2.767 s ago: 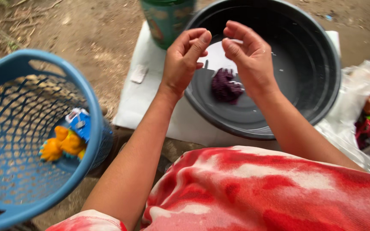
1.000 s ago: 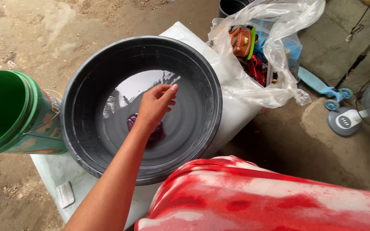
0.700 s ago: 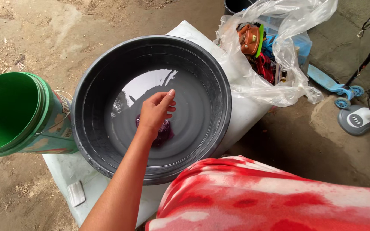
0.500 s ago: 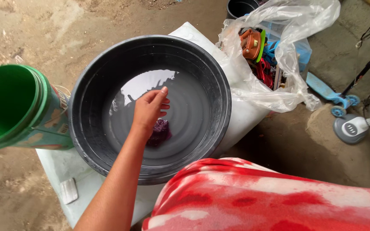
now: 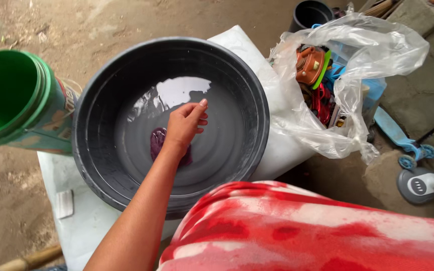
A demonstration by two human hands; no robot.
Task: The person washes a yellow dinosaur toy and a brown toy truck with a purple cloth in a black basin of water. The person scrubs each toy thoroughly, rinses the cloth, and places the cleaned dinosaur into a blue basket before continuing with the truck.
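My left hand [image 5: 184, 125] reaches into a wide black basin [image 5: 257, 100] that holds shallow water. Its fingers are stretched out loosely and hold nothing. Just under the wrist, on the basin floor, lies a small purple thing [image 5: 156, 143], partly hidden by my hand; whether the hand touches it I cannot tell. My right hand is out of sight. My red and white garment [image 5: 317, 231] fills the lower right of the view.
The basin stands on a white surface [image 5: 86, 221] with a small white bar [image 5: 64, 203] on it. A green bucket [image 5: 11, 95] is at the left. A clear plastic bag [image 5: 372, 55] of colourful toys sits at the right, with a blue scooter [image 5: 398, 138] and fan base [image 5: 418, 184] beyond.
Both hands were over the basin 2.8 s ago; now only the left is in view. Over the last second it has risen slightly, uncovering more of the purple thing.
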